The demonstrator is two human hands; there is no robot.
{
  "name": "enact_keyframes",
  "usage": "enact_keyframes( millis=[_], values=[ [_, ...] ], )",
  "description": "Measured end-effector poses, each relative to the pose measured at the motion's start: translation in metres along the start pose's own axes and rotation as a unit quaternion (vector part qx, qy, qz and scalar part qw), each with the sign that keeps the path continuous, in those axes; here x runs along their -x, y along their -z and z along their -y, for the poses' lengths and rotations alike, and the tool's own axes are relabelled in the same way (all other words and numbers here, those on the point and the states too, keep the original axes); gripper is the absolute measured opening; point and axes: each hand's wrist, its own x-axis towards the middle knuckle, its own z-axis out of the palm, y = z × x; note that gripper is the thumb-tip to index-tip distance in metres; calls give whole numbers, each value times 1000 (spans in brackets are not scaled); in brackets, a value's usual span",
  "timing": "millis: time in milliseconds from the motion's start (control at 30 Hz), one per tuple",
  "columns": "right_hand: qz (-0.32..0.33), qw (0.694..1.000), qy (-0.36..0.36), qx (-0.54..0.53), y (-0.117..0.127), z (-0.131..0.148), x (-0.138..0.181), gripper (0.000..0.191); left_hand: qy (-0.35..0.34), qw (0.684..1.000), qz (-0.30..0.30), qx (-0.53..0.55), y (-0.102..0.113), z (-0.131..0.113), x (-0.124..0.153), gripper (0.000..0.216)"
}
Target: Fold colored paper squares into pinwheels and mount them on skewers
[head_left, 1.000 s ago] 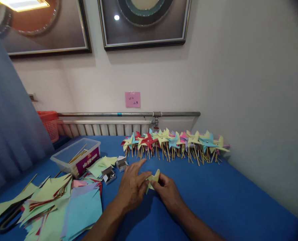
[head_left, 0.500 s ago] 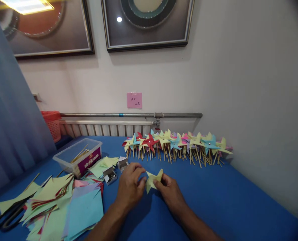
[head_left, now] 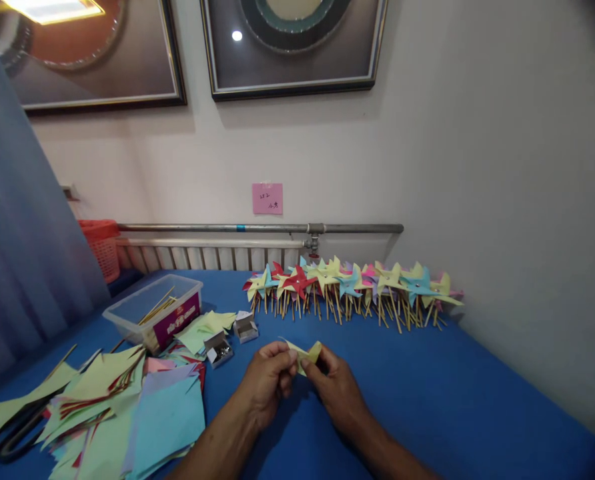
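Observation:
Both hands meet over the blue table (head_left: 427,393) on a small yellow folded paper piece (head_left: 305,352). My left hand (head_left: 267,383) pinches its left side with curled fingers. My right hand (head_left: 337,390) grips its right side, thumb on top. A row of finished paper pinwheels (head_left: 352,287) on wooden sticks lies behind the hands, along the wall.
Cut coloured paper squares (head_left: 127,413) are piled at the left, with black scissors (head_left: 7,440) beside them. A clear plastic box (head_left: 152,310) holds wooden sticks. Two small open boxes of pins (head_left: 217,347) sit nearby. An orange basket (head_left: 100,247) and a radiator pipe (head_left: 257,228) stand behind.
The left hand's fingers, stretched out a second ago, have curled into a pinch. Both hands have closed tighter around the yellow paper and lifted it a little.

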Motion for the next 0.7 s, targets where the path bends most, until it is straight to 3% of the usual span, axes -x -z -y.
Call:
enact_keyframes(
  millis=[167, 300, 533, 633, 700],
  values=[
    [5, 1000, -1, -10, 0, 5, 1, 25, -8, 1000, 19, -16, 4, 0, -2, 42],
    [-5, 999, -15, -33, -1, 0, -2, 28, -9, 1000, -4, -12, 6, -2, -4, 41],
    [-31, 984, -78, -157, -1, -7, -9, 44, -93, 979, -156, -97, 18, -8, -16, 28],
    [-46, 977, -103, -180, 1, -7, -9, 47, -158, 941, -232, -189, 40, -30, -18, 22],
    [-52, 975, -113, -183, 2, -8, -10, 48, -207, 892, -289, -278, 63, -53, -14, 23]
  ],
)
